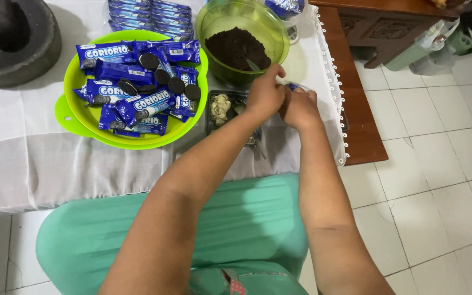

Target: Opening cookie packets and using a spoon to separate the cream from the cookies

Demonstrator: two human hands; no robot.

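Where the 2 forearms meet above the right part of the desk, the left hand and the right hand are closed together on a small blue wrapper, of which only a corner shows between the fingers. Both hands hold it just in front of the clear green bowl, which contains dark crumbs, and directly above a small metal tray holding a lump of pale cream. Whether the wrapper still encloses a biscuit cannot be told. To the left of the tray, a lime green plate carries a heap of blue biscuit packs and several loose dark sandwich biscuits. More blue packs lie stacked behind the plate. A grey stone mortar stands at the far left corner. The desk is covered with a white cloth.
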